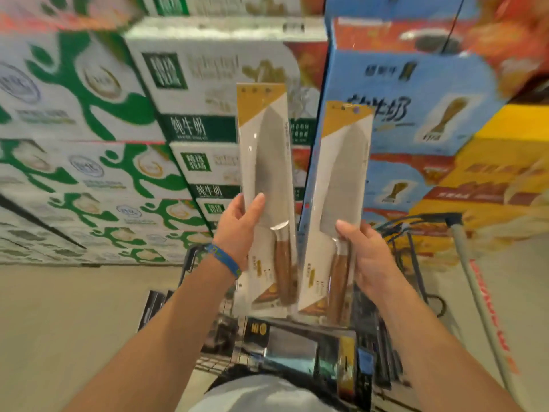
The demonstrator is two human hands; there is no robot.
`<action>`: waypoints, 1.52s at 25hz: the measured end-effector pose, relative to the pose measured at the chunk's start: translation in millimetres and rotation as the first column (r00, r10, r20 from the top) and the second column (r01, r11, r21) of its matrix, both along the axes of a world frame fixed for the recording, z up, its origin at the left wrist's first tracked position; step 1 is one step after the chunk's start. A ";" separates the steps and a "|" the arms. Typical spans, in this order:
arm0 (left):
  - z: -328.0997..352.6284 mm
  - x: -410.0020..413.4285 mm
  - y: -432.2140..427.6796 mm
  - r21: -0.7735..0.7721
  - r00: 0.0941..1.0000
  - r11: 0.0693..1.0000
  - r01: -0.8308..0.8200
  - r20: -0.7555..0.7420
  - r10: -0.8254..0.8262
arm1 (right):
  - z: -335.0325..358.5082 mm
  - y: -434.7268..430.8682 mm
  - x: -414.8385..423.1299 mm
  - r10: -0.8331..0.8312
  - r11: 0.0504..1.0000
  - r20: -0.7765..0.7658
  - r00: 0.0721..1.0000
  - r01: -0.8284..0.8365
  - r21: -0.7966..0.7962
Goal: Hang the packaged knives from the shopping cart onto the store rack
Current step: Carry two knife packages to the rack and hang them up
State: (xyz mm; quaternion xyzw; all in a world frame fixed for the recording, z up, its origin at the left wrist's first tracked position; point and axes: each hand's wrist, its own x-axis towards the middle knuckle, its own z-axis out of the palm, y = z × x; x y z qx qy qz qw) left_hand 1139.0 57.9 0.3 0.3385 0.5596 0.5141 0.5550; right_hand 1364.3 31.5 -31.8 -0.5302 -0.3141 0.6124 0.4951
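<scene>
Left hand (237, 230) and right hand (371, 257) each clasp a packaged knife (267, 185), (338, 203) at handle level, blades up above the near shopping cart (297, 346), hang holes topmost for a rack not in view

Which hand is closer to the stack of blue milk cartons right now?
Right. The right hand, gripping a packaged knife, sits just below the blue cartons. The left hand, holding the other packaged knife, is farther over, before the green cartons.
</scene>
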 end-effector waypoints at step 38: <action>203.3 199.4 -97.0 0.591 0.470 0.367 0.719 -0.024 -0.882 | 257.9 -281.7 43.0 -0.963 0.203 0.254 0.090 0.862 0.464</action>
